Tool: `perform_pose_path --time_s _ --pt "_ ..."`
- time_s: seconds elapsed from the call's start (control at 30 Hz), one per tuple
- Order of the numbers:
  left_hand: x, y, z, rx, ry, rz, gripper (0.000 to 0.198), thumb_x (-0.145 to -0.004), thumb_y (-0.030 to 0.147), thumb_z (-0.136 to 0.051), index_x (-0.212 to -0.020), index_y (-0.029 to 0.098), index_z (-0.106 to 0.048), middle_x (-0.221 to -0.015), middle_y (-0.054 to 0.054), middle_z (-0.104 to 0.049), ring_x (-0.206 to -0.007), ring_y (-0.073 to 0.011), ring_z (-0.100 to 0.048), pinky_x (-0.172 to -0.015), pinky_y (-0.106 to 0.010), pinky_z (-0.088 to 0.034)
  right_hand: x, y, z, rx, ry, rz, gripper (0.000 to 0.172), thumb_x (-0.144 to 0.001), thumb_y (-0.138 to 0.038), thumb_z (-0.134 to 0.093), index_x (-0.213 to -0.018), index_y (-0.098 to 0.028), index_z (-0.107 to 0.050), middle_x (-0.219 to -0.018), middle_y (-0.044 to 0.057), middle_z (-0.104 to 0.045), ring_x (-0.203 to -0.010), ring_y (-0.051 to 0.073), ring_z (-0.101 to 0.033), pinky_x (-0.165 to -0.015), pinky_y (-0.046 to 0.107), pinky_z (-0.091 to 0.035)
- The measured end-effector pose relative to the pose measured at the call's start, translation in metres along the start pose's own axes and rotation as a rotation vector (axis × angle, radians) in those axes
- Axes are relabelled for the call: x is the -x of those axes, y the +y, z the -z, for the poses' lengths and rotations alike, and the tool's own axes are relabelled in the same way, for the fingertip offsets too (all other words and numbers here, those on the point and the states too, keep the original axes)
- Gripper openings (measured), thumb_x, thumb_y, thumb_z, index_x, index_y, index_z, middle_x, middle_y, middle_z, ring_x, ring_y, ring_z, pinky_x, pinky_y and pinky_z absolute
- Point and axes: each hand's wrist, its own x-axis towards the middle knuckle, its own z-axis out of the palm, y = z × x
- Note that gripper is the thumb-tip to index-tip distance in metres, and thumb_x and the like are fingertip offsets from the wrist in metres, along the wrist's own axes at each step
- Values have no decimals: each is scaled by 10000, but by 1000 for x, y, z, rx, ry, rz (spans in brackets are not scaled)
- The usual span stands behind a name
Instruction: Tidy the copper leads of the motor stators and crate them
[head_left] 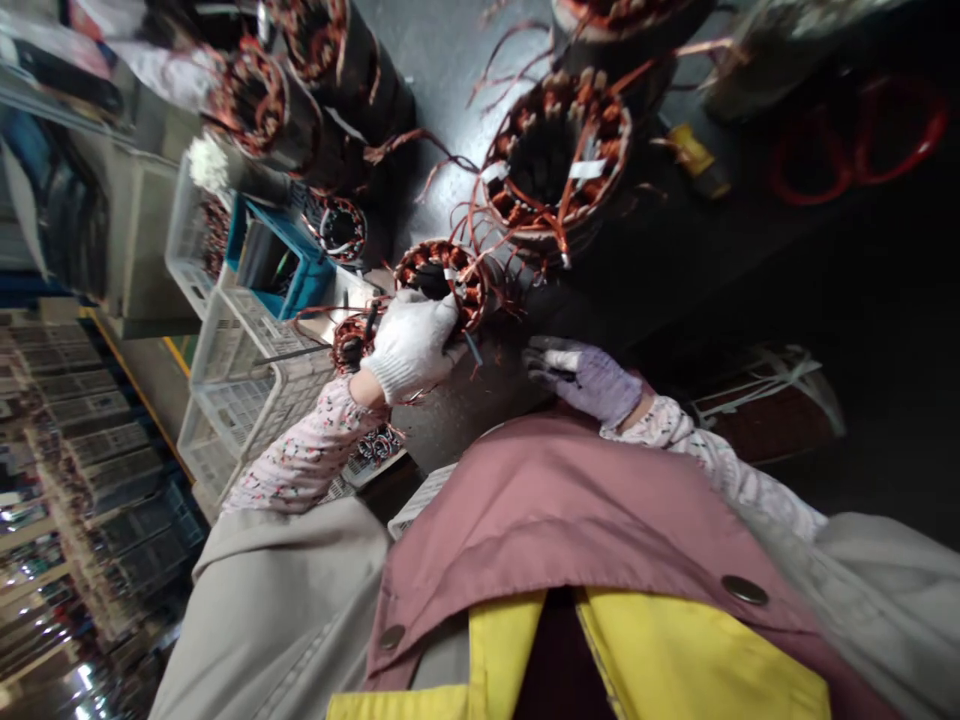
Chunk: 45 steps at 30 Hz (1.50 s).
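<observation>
My left hand (411,345) in a white knit glove grips the rim of a copper-wound motor stator (442,280), with its fingers over the windings. My right hand (581,380), in a purple glove with grey fingers, is apart from it, close to the stator's loose copper leads. Its fingers curl together, and I cannot tell whether they hold something small. A larger stator (555,165) stands beyond, trailing copper leads. A smaller wound stator (351,342) lies just below my left hand.
White plastic crates (247,380) and a blue crate (281,262) stand to the left. Further wound stators (251,100) line the far side. A yellow object (690,150), red wire coils (855,140) and a strapped bundle (765,405) lie to the right.
</observation>
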Motion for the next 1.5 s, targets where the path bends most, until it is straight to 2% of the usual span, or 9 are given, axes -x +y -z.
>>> perform_pose_path --time_s 0.1,0.27,0.4,0.5,0.7,0.97,1.1,1.23,1.5 --pt "0 -2 2 -12 3 5 390 -853 369 -557 -1171 162 -645 -892 -122 -750 -872 -292 -706 -896 -417 -476 -4 10 0 148 14 88 140 -805 -170 -729 -923 -224 -779 -1198 84 -755 -1277 240 -633 -1207 427 -432" --pt "0 1 7 -41 -33 36 379 -836 352 -564 -1148 158 -654 -893 -121 -750 -872 -294 -706 -875 -414 -480 -14 3 -14 188 119 83 224 -852 -163 -689 -1063 -174 -763 -1367 130 -675 -1377 244 -560 -1251 438 -364" --pt "1 3 10 -26 -39 40 351 -827 346 -578 -1119 166 -649 -866 -98 -736 -875 -283 -690 -888 -414 -465 -13 -12 -18 -81 -14 -111 292 -863 -76 -622 -1123 -164 -721 -1223 123 -742 -1203 223 -686 -1038 401 -579" --pt "2 4 13 -10 -60 39 321 -863 321 -551 -1130 169 -645 -869 -94 -728 -884 -278 -679 -907 -427 -448 -14 -22 -17 -283 4 -290 381 -961 -95 -472 -1316 -138 -604 -1182 139 -748 -976 188 -758 -825 362 -653" --pt "1 4 9 1 -74 50 385 -859 355 -579 -1173 141 -646 -902 -133 -738 -892 -306 -696 -934 -442 -441 -13 -28 -8 -330 -41 -255 350 -860 -60 -604 -1169 -191 -702 -1168 81 -760 -1128 174 -713 -973 293 -596" --pt "1 5 7 -22 -65 22 419 -872 383 -557 -1210 148 -640 -914 -122 -750 -905 -299 -706 -948 -427 -450 -11 -18 -10 -289 -60 -210 443 -862 -125 -637 -1295 -219 -637 -1134 51 -763 -1089 182 -711 -954 342 -615" --pt "1 5 7 -1 -62 21 453 -860 369 -549 -1247 148 -631 -896 -116 -745 -889 -297 -703 -932 -429 -452 -12 -16 -9 -258 -92 -294 367 -894 -151 -621 -1258 -188 -652 -967 43 -767 -817 151 -733 -714 263 -642" --pt "1 5 6 18 -46 16 489 -850 359 -540 -1277 136 -624 -899 -126 -741 -874 -304 -701 -908 -435 -452 -15 -31 -11 -63 -6 -380 271 -946 -172 -617 -1207 -134 -680 -677 16 -694 -510 112 -634 -457 188 -521" --pt "0 6 5 60 -38 13 490 -844 340 -540 -1283 140 -623 -896 -125 -730 -882 -296 -697 -918 -432 -447 -18 -51 -24 -14 69 -500 167 -997 -152 -548 -1095 -127 -681 -522 -28 -613 -355 87 -525 -354 167 -397"
